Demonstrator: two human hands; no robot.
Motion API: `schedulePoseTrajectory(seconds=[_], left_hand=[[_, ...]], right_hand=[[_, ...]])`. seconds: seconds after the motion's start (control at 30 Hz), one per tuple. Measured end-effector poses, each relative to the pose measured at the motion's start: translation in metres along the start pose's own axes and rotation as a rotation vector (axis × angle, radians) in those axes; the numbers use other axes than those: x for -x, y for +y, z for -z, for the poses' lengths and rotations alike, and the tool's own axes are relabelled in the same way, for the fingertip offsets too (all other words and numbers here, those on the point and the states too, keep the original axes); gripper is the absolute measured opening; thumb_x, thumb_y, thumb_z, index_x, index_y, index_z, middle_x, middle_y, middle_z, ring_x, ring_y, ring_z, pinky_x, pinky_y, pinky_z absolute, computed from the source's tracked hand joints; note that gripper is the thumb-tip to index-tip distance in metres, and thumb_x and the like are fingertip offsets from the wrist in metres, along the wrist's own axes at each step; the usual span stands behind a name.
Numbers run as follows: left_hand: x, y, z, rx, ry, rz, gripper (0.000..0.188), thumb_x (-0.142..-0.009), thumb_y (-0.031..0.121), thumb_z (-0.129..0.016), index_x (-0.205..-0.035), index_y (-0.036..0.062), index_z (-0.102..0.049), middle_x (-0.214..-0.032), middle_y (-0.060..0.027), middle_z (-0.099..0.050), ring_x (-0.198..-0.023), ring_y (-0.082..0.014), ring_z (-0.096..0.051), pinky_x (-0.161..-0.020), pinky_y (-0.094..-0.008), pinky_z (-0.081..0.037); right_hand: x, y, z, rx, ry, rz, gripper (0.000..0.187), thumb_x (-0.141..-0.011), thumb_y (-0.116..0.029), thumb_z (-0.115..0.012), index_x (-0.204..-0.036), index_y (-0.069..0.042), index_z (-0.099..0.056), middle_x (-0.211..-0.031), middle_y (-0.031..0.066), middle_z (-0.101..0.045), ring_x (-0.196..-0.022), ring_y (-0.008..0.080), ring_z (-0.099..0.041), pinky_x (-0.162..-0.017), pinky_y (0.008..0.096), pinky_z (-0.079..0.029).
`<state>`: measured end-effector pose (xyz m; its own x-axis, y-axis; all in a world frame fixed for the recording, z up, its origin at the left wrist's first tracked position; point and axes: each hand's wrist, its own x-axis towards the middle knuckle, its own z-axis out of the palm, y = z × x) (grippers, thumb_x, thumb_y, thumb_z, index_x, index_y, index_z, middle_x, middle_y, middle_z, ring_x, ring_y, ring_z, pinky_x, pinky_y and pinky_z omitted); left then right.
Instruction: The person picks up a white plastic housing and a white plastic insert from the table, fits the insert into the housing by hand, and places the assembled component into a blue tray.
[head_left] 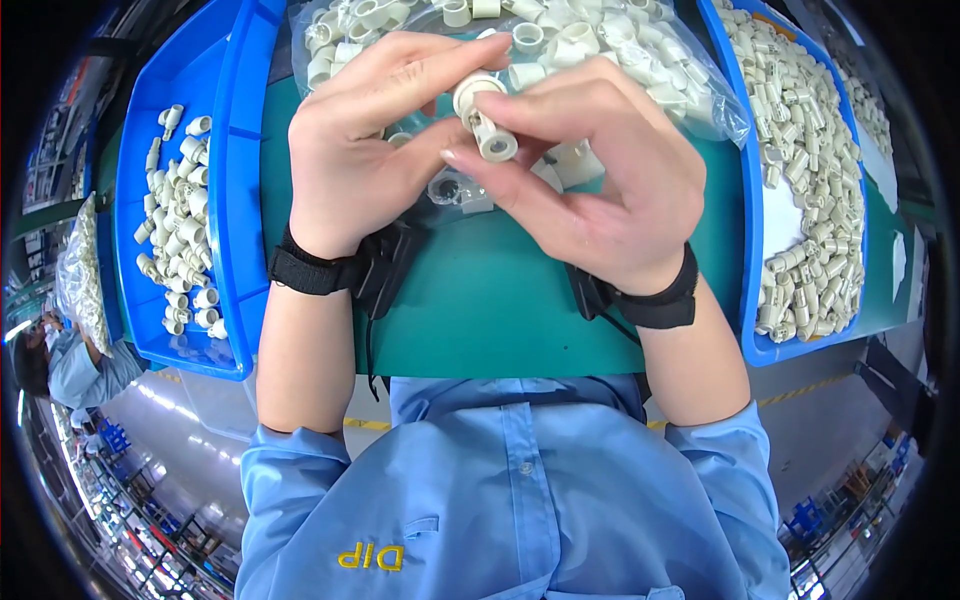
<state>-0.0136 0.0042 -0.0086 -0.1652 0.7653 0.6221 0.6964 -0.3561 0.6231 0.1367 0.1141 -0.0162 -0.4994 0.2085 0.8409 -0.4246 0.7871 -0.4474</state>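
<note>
Above the far half of the table, my left hand [365, 130] grips a white plastic collar [478, 88] between its fingers and thumb. My right hand [615, 175] pinches a small white cylindrical insert [496, 146] with a dark hole in its end. The insert meets the collar end to end, tilted toward me; my fingertips hide part of the joint. Behind my hands lies an opened clear plastic bag [690, 85] full of loose white collars. Black straps circle both wrists.
A blue bin [240, 200] at the left holds a heap of white fitted parts. At the right, another blue bin [752, 240] holds many small inserts. Beneath my hands spreads a green tabletop [470, 310]. At far left sit a filled bag [82, 270] and a person [85, 365].
</note>
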Motion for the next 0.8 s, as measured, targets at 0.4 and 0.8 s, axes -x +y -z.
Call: schedulePoseTrajectory(seconds=[0.4,0.8], left_hand=[[0.003,0.003,0.000,0.008,-0.009,0.050,0.055,-0.068,-0.014,-0.066,-0.118,0.0084,-0.072,-0.101,-0.0091,-0.071,-0.082,-0.0165,-0.066,-0.066,-0.0257,-0.053],[0.002,0.001,-0.001,-0.026,-0.039,-0.016,0.042,-0.072,-0.007,-0.072,-0.112,0.0056,-0.074,-0.097,-0.0100,-0.071,-0.088,-0.0221,-0.068,-0.072,-0.0299,-0.054]], right_hand=[[0.002,-0.006,-0.005,0.039,0.106,0.045,0.033,-0.070,0.005,-0.085,-0.097,0.003,-0.067,-0.080,0.0086,-0.066,-0.066,0.0134,-0.061,-0.053,0.0221,-0.049],[0.005,-0.009,0.001,-0.071,0.083,-0.184,0.025,-0.073,0.010,-0.080,-0.093,0.006,-0.065,-0.077,0.0084,-0.064,-0.065,0.0098,-0.061,-0.052,0.0195,-0.048]])
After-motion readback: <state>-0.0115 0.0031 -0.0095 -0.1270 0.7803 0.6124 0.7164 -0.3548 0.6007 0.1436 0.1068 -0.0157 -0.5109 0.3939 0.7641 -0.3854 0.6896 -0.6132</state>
